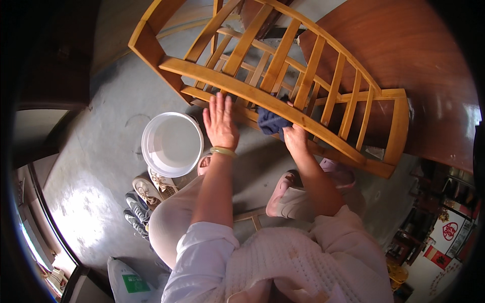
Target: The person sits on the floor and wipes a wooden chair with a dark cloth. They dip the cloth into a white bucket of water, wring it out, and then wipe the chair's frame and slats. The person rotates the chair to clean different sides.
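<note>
A slatted wooden rack [242, 91], whose exact kind I cannot tell, lies tilted before me. My right hand [295, 138] is closed on a dark blue cloth [271, 121], pressed at the rack's near rail; part of the cloth and the fingertips are hidden behind that rail. My left hand [221, 125] is flat with its fingers stretched out, holding nothing, its fingertips at the lower rail. A bangle [223, 152] is on the left wrist. Just left of that hand stands a white plastic bucket [172, 146] with cloudy liquid in it.
Sneakers and laced shoes [146, 191] stand on the grey floor below the bucket. A large glossy brown wooden panel [394, 64] lies behind the rack at right. A white plastic bag [130, 282] is at the lower left. Pink shoes [282, 191] are on my feet beneath the rack.
</note>
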{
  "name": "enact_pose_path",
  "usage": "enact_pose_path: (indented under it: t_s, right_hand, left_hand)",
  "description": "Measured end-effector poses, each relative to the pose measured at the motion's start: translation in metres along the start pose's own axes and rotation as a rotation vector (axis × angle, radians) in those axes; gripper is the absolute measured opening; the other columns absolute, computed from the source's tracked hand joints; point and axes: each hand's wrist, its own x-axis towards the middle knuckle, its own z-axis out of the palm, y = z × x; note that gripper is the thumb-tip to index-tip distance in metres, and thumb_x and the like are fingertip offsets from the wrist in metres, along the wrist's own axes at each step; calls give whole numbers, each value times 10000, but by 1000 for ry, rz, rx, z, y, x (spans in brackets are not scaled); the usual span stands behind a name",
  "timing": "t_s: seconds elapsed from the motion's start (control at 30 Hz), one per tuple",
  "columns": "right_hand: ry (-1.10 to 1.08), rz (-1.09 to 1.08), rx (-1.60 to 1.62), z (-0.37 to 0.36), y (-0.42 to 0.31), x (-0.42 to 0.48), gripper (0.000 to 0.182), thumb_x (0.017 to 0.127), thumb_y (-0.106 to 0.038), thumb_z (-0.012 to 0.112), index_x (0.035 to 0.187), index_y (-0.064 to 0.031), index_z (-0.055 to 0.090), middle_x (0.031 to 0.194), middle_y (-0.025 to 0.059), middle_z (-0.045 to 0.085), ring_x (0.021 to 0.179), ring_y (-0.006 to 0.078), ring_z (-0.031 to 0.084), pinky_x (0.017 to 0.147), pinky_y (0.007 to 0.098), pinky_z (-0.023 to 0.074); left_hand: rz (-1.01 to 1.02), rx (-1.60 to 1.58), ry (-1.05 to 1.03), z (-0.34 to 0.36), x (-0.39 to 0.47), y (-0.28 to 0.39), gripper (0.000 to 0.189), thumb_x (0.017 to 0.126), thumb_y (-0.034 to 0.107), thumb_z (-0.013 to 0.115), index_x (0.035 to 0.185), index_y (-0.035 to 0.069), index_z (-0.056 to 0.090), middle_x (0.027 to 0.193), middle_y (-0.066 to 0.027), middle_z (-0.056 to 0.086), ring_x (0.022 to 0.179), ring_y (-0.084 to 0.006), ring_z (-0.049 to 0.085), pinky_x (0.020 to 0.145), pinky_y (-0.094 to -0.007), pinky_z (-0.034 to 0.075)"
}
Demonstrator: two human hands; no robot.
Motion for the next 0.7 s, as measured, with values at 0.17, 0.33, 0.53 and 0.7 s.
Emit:
enact_pose_path:
  t_s: [0.17,0.33,0.53,0.7]
  right_hand:
    - [51,-49,102,37,-33,32,485,689,-112,743,1106,-13,517,1248,207,450,1134,379,461,979,430,375]
    - [-128,-39,177,55,-32,28,483,674,-187,762,1089,-61,551,1179,138,506,1041,363,518,837,454,458]
    - [-1,-249,-88,70,-8,45,305,706,-178,711,981,-76,624,979,128,581,909,325,552,767,416,485]
    - [-39,-107,-14,66,-5,86,350,719,-129,682,1045,-41,590,1113,145,524,1003,350,517,853,430,447]
  left_hand:
    - [40,41,-215,9,-20,17,496,792,76,490,1286,39,469,1434,-122,369,1370,-285,272,1123,-472,160]
    - [50,13,-146,16,-23,18,399,791,74,485,1182,10,536,1268,-188,507,1297,-346,366,1115,-493,186]
    - [62,-9,-136,25,-29,11,597,752,31,514,1340,92,435,1413,-111,393,1372,-305,277,1110,-514,180]
    - [25,10,-174,24,-31,7,628,753,18,493,1368,110,410,1463,-79,344,1378,-272,276,1110,-508,182]
